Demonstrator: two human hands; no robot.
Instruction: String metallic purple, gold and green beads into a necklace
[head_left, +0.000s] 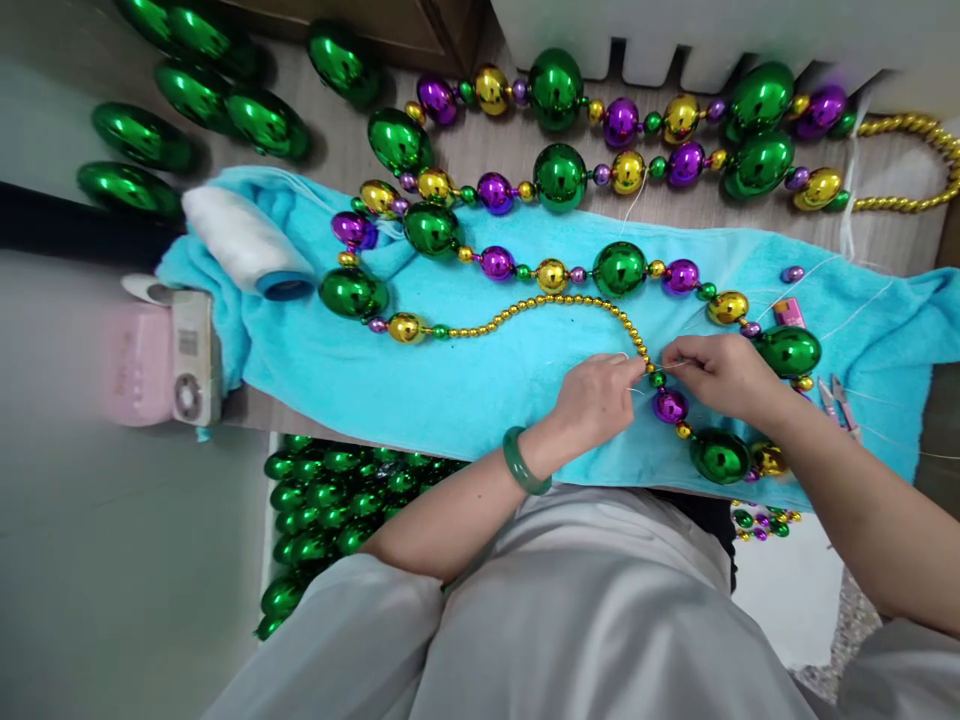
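My left hand (600, 402), below a green bangle-free wrist line, is closed in a pinch on thin white string (660, 366) beside the last small gold beads of a strand. My right hand (712, 368) pinches the same string from the other side. Between them hangs a bead garland (551, 298), whose small gold beads curve left across the towel. A small green bead (658, 379) and a purple bead (670, 406) lie just under my fingertips. Larger green, gold and purple balls of the garland loop around my right hand. The exact knot or join is too small to make out.
A turquoise towel (465, 370) covers the work surface. On it lie a white thread spool (247, 245), snips (840, 405) and a loose purple bead (792, 273). Another garland (559, 178) stretches along the back. Large green balls (142, 137) sit at back left; a pink box (139, 365) stands left.
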